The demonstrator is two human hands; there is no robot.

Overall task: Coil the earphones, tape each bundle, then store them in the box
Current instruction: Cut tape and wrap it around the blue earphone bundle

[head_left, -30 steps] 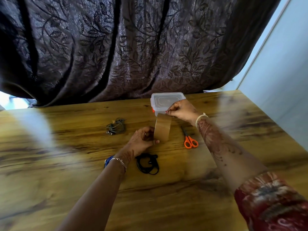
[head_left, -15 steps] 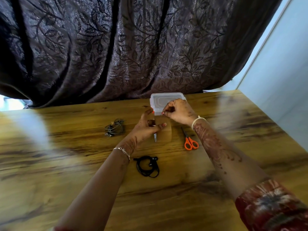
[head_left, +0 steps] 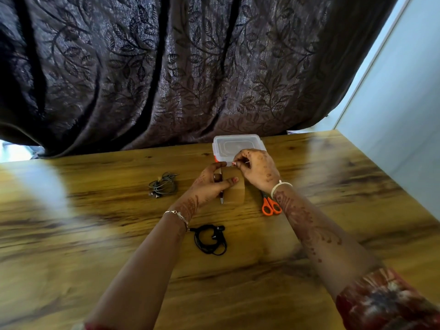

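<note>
My left hand (head_left: 210, 184) grips a roll of brown packing tape (head_left: 234, 192) held upright above the wooden table (head_left: 95, 234). My right hand (head_left: 257, 169) pinches the tape's free end at the top of the roll. A coiled black earphone (head_left: 210, 239) lies on the table just below my left wrist. A coiled grey earphone (head_left: 163, 185) lies to the left. The clear plastic box (head_left: 238, 145) with its lid on stands behind my hands.
Orange-handled scissors (head_left: 271, 207) lie on the table under my right wrist. A dark leaf-patterned curtain (head_left: 190, 67) hangs behind the table's far edge. A pale wall (head_left: 404, 115) runs along the right side.
My left hand lifted the tape roll up toward the box. The pulled-out strip shortened as the roll met my right hand. The blue item by my left wrist is no longer seen.
</note>
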